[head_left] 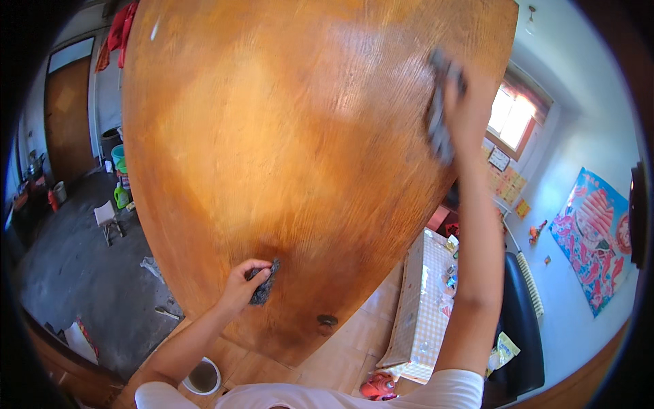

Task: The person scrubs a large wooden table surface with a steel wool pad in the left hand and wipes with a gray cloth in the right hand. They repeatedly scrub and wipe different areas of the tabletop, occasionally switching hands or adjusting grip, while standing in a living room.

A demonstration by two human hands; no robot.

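A large brown wooden door (272,170), its grain showing, fills the middle of the view. It carries a dark round knob (327,320) near its lower end. My left hand (240,288) is closed around a dark grey scouring pad (261,290), which is against the lower part of the door. Higher up, at the door's right edge, my right hand (469,102) presses a crumpled grey cloth (438,129) to the surface. The wood near that cloth looks shiny. Part of the cloth is hidden behind my fingers.
Below my left forearm stands a white bucket (216,382) of murky water. To the right are a table with a checked cloth (419,300) and a black chair (524,320). A small stool (106,217) and a green bottle (121,196) stand on the dark floor at left.
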